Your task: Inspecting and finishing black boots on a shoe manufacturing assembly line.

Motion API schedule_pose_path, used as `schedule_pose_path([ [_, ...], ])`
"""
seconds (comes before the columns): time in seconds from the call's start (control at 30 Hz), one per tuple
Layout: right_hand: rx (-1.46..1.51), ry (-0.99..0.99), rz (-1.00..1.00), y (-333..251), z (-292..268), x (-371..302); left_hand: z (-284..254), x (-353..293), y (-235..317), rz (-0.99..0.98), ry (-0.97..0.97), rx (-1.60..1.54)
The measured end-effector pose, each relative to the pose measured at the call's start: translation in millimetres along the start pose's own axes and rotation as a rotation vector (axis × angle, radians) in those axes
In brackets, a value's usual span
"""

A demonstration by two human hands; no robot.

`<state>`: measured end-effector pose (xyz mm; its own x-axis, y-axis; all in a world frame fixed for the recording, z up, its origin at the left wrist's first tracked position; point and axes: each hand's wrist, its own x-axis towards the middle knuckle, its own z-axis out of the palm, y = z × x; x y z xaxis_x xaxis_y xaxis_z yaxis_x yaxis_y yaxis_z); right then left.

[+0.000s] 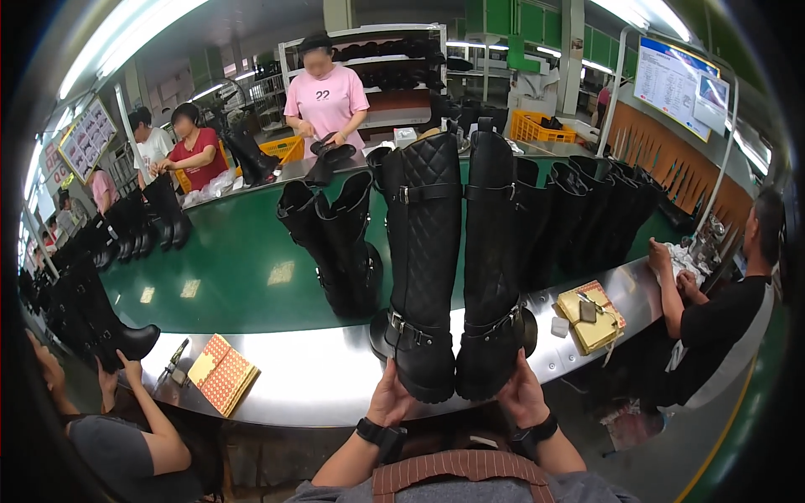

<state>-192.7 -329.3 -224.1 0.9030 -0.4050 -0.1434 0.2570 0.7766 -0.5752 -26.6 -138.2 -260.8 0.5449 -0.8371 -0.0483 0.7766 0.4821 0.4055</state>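
Right in front of me stands a pair of tall black boots, side by side, heels toward me. The left boot (pixel 423 226) has a quilted shaft with a strap and buckle near the top and another at the ankle. The right boot (pixel 489 251) shows a plainer shaft with similar straps. My left hand (pixel 392 397) grips the left boot low by its heel, thumb up along the side. Low on the right boot, my right hand (pixel 523 396) closes round the heel the same way. Most fingertips of both hands are hidden by the soles.
A steel ledge (pixel 310 369) edges the green conveyor belt (pixel 226 285). More black boots (pixel 331 243) stand left and right of mine. Yellow stacks of paper (pixel 220 375) lie on the ledge. Co-workers sit left and right; a person in pink (pixel 325 101) handles footwear opposite.
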Motion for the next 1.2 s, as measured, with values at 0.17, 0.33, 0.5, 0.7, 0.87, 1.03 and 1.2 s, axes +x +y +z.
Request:
schedule_pose_path([
  [0.17,-0.04,0.078,0.03,0.1,3.5,0.7,-3.7,-1.8,3.5,-0.016,0.062,0.043],
  [0.33,-0.11,-0.083,0.043,0.2,-4.3,3.9,4.0,2.5,6.7,-0.126,-0.056,-0.096],
  [0.5,-1.02,0.055,-0.402,8.0,-12.5,16.1,12.1,13.7,3.4,0.313,-0.167,0.425],
  [0.7,-1.19,-0.432,-0.479,-57.3,18.4,14.6,14.4,21.1,12.3,-0.193,-0.292,-0.234],
  [0.87,-1.454,-0.531,-0.445,-93.7,50.1,21.3,15.5,29.4,-7.4,-0.046,-0.461,0.497],
  [1.03,-1.558,-0.544,-0.449,-97.7,60.1,21.6,19.3,41.3,32.5,-0.53,-0.05,0.13],
  [1.2,-1.432,-0.353,-0.474,-72.1,44.5,44.1,49.4,48.3,83.8,0.257,-0.352,0.992],
])
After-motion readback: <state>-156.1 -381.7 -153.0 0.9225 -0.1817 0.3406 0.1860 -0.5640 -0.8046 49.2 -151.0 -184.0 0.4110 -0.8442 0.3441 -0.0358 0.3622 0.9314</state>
